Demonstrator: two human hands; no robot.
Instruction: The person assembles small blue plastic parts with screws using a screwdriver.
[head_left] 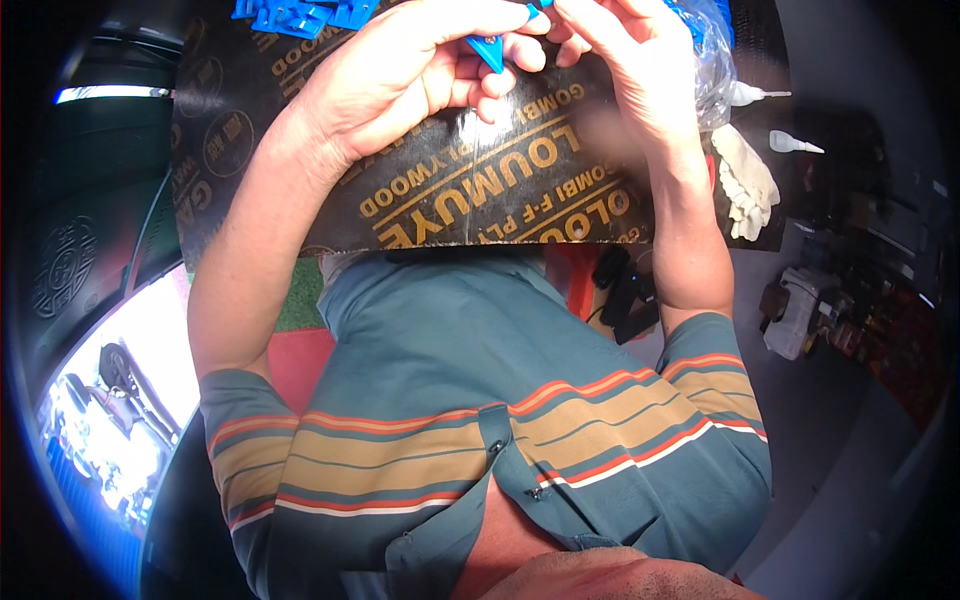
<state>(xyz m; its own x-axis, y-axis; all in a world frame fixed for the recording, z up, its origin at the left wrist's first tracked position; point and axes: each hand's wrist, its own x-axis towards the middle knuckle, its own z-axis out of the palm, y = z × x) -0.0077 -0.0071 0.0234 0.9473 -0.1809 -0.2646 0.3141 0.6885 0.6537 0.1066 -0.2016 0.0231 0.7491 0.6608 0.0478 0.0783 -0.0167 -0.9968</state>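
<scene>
At the top edge of the head view, my left hand is closed around a small blue plastic part with a pointed end directed down. Its thumb and fingers press the part from both sides. My right hand is close beside it, fingers curled and thumb tip near a bit of blue at the upper frame edge. What those right fingers grip is cut off by the frame. Both hands are above a dark printed plywood tabletop.
Several blue plastic parts lie in a pile at the far left. On the right are a clear plastic bag with blue contents, a white nozzle-tipped bottle, another white nozzle and a cream work glove. The board's near edge faces my body.
</scene>
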